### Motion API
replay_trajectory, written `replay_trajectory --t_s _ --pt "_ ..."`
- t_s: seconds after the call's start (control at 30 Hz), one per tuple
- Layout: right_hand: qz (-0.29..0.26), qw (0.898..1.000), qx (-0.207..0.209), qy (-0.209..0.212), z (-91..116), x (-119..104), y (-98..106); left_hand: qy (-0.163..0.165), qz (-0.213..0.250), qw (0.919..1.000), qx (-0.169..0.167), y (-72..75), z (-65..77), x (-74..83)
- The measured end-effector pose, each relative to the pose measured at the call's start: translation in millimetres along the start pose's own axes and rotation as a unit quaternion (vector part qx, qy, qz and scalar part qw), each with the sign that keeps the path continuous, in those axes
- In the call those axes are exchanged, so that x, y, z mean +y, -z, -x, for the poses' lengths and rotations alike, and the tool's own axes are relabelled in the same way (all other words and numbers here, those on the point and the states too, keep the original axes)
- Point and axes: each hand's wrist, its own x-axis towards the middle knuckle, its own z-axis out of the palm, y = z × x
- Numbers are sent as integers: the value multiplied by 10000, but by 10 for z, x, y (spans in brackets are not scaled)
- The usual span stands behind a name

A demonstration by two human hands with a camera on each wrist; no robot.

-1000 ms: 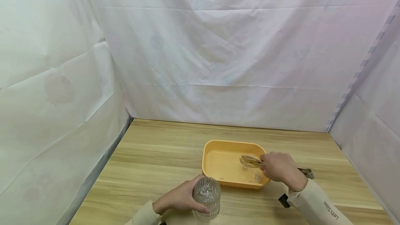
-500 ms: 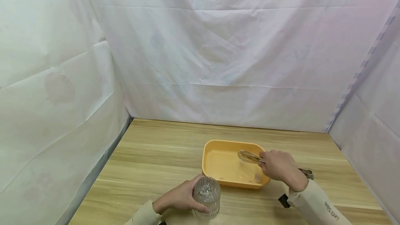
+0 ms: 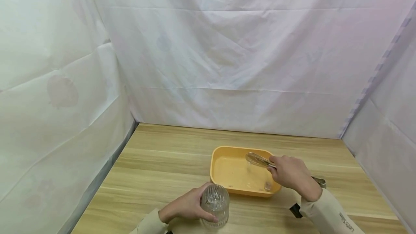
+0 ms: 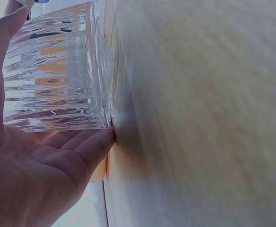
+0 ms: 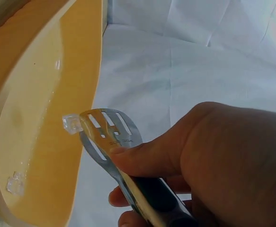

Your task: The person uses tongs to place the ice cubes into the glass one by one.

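My left hand (image 3: 190, 205) grips a clear ribbed drinking glass (image 3: 216, 207) standing on the table, thumb on the near side and fingers behind. Water or ice inside it is hard to make out. In my right hand (image 3: 290, 172) are metal tongs (image 3: 258, 160) with slotted ends, held over the right part of a yellow tray (image 3: 224, 190). At the tongs' tips in the right wrist view is a clear ice cube (image 5: 72, 124), close between the two blades. A second ice cube (image 5: 15, 183) lies on the tray floor, near the front right corner.
Around the tray and glass is a wood-grain tabletop (image 3: 156, 169). White cloth (image 3: 227, 64) hangs behind the table and along both sides. Small drops of water dot the tray's floor.
The tongs' tips have risen and shifted slightly left and back above the tray. The left hand and the glass stay where they were.
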Motion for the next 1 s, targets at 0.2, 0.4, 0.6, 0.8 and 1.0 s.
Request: replay_trajectory --t_s 0.2,0.4,0.6,0.8,1.0 --pt "-103 9988 462 160 11 -10 18 -2 -4 10000 -11 4 -3 4" --pt "-292 9968 715 190 -1 -26 16 -4 -47 10000 -2 5 -3 7" --pt "-541 9951 796 223 -7 -57 53 23 -100 9999 9 2 -1 11" --pt "-625 9947 797 174 -1 -89 82 73 -96 9999 -13 5 -3 17" --pt "-695 9940 830 178 28 -131 115 86 -94 9999 -12 5 2 22"
